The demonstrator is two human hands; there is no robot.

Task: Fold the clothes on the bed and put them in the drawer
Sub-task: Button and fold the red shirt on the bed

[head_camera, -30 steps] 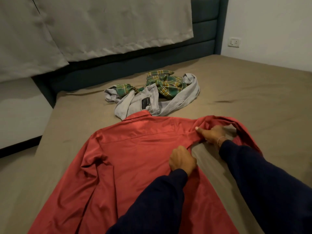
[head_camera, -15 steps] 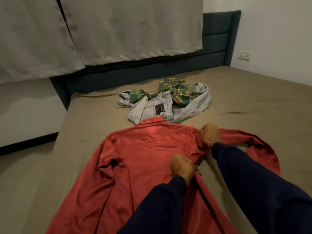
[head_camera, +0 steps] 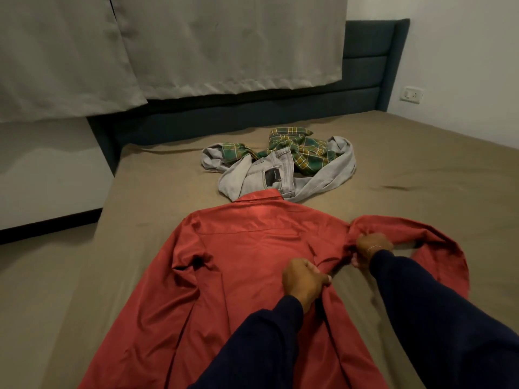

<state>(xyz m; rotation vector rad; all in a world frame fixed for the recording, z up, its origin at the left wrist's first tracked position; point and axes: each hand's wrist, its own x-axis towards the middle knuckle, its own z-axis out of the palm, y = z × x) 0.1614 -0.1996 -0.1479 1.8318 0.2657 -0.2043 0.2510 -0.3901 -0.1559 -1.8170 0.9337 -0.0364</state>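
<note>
A red long-sleeved shirt (head_camera: 238, 265) lies back-up on the bed (head_camera: 421, 169), collar toward the headboard. My left hand (head_camera: 304, 279) grips the shirt's right side edge below the armpit. My right hand (head_camera: 370, 248) grips the fabric where the right sleeve joins the body. That sleeve curves out to the right in a loop. Beyond the collar lie grey jeans (head_camera: 269, 178) tangled with a green plaid garment (head_camera: 303, 150). No drawer is in view.
A dark blue headboard (head_camera: 365, 80) stands behind the bed, with grey curtains (head_camera: 196, 46) hanging over it. The bed's left edge drops to the floor (head_camera: 36, 265). A wall socket (head_camera: 411, 94) sits at the right.
My right hand has drawn in from the sleeve toward the shirt's shoulder seam and now grips there. My left hand stays on the side edge. The view has tilted up.
</note>
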